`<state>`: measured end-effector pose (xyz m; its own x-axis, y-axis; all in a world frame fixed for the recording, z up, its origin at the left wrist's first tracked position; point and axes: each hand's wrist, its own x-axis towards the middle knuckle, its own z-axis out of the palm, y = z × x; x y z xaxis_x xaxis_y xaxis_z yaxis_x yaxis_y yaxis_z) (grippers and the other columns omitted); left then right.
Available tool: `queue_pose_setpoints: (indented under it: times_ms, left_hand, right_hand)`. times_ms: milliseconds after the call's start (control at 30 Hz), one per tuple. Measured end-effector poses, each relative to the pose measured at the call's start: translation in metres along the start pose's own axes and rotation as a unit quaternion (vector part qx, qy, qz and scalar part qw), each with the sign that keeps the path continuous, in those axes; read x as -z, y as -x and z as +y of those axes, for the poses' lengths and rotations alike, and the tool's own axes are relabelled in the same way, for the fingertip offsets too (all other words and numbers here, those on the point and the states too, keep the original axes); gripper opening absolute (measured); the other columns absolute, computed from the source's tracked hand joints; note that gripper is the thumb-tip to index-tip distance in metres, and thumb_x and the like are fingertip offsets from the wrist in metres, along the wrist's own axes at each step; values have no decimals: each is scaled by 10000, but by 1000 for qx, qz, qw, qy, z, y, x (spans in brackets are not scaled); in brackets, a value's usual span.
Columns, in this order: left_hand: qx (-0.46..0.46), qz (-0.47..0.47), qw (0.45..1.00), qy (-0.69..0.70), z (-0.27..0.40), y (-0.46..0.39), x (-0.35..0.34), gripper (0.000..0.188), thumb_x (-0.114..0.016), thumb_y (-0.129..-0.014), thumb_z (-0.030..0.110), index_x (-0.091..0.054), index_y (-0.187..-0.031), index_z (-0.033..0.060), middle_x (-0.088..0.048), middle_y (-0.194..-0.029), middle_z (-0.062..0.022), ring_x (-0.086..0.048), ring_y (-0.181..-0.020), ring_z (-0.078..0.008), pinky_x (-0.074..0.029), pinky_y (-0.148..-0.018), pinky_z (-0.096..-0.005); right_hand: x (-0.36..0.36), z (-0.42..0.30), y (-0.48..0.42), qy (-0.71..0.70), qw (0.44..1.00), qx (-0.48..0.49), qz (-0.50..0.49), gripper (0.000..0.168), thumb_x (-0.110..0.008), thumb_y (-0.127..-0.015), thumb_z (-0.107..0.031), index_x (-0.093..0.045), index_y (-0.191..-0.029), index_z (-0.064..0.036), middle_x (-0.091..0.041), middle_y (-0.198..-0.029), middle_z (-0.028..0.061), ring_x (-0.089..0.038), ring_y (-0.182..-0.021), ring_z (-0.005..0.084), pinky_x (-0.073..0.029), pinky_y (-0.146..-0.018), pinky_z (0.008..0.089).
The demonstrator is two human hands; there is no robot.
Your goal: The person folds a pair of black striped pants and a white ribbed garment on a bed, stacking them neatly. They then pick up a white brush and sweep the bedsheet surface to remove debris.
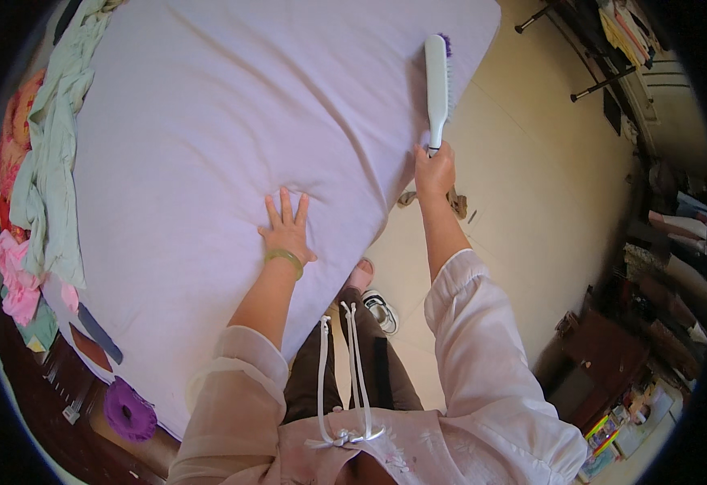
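Observation:
A pale lilac sheet (195, 151) covers the bed before me, with creases running across it. My left hand (286, 230) lies palm down on the sheet with its fingers spread, and the cloth puckers around the fingertips. A green bangle (285, 257) circles that wrist. In my right hand (436, 173) is the handle of a white bed brush (436, 79), held at the right edge of the bed. Its pale bristles face right, and a purple tuft shows at the far end. Whether the bristles touch the sheet cannot be told.
Along the bed's left side lie a pale green cloth (53, 176), a red patterned fabric (17, 139) and a pink cloth (17, 273). A purple ring-shaped item (129, 410) sits at lower left. Shoes (381, 312) stand on the tiled floor (529, 170). Dark furniture (602, 357) lines the right.

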<state>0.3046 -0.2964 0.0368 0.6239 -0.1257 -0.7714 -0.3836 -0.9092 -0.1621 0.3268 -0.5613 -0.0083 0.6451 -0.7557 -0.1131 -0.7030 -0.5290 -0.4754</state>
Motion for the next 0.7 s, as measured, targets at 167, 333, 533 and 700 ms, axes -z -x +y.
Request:
queue_pose_setpoints:
  times_ms: [167, 333, 533, 700]
  left_hand:
    - [2, -12, 1000, 3, -1, -2, 2, 1251, -808, -615, 481, 47, -1499, 255, 81, -1558, -130, 16, -1417, -413, -408, -964, -573]
    - [1, -10, 1000, 19, -1, -5, 1, 1258, -813, -611, 480, 52, -1497, 264, 92, -1558, -128, 26, -1417, -414, -399, -974, -576]
    - [2, -16, 999, 43, -1, -6, 3, 1279, -847, -567, 456, -1, -1503, 244, 102, -1553, -139, 40, -1414, -419, -368, -997, -598]
    - [7, -35, 999, 39, -3, -6, 6, 1267, -831, -601, 456, 50, -1495, 280, 109, -1557, -120, 38, -1417, -409, -389, -985, -578]
  right_hand:
    - [-10, -8, -9, 19, 1000, -1, -11, 313, -667, -820, -276, -550, -1017, -62, -614, -992, 158, -618, -887, 374, -485, -751, 468]
    - [-16, -3, -25, 54, 997, -6, -48, 256, -652, -828, -261, -572, -947, -48, -636, -976, 173, -626, -851, 383, -489, -735, 469]
    - [-19, 11, -42, 65, 996, 57, -12, 186, -650, -768, -192, -579, -813, -26, -645, -795, 198, -627, -758, 398, -492, -687, 484]
    - [-3, 20, -61, 41, 998, 56, 9, 152, -631, -737, -152, -564, -790, -26, -641, -785, 207, -622, -742, 405, -491, -676, 487]
